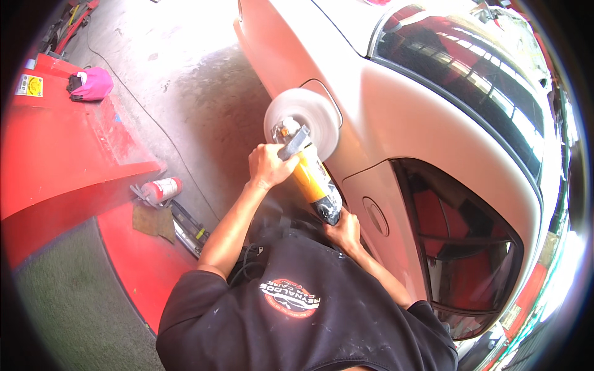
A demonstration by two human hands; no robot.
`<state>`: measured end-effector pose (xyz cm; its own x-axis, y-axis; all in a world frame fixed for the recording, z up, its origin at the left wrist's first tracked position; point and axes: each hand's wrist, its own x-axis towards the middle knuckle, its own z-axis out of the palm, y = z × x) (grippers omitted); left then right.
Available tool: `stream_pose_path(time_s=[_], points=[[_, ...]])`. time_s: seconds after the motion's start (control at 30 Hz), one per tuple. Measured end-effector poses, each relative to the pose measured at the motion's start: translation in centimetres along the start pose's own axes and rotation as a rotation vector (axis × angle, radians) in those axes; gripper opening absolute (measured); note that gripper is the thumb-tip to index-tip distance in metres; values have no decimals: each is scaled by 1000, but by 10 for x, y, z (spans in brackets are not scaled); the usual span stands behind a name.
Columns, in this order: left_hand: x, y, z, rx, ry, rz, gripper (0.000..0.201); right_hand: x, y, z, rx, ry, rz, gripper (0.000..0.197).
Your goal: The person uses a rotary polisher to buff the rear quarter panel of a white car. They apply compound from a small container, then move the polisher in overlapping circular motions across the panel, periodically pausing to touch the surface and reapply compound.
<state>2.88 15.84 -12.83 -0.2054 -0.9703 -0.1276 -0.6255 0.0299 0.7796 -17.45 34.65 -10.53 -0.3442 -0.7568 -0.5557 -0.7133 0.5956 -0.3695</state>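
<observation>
Black shirt [334, 309] closest, and beyond it the yellow polisher [311, 175] is at the car's flank [371, 145]! Left hand [270, 166] wraps the front handle [294, 143], right hand [344, 230] the rear end [328, 207]: sound holds for something likely heavy, rigid.

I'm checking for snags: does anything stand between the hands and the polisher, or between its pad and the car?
Nothing visible does. The left hand grips the grey handle, the right hand the rear of the yellow polisher. The pad overlaps the car in view; whether they touch, I cannot tell.
</observation>
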Motion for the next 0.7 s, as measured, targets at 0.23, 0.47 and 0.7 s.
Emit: stream_pose_path(time_s=[0.23, 0.47, 0.7], points=[[33, 20, -24, -31, 50, 81, 34, -3, -39, -21, 18, 74, -27, 46], [19, -50, 16, -109, 80, -28, 33, 17, -28, 2, -171, -47, 3, 44], [-16, -72, 57, -189, 0, -149, 34, 14, 4, 13, -226, -78, 48, 44]])
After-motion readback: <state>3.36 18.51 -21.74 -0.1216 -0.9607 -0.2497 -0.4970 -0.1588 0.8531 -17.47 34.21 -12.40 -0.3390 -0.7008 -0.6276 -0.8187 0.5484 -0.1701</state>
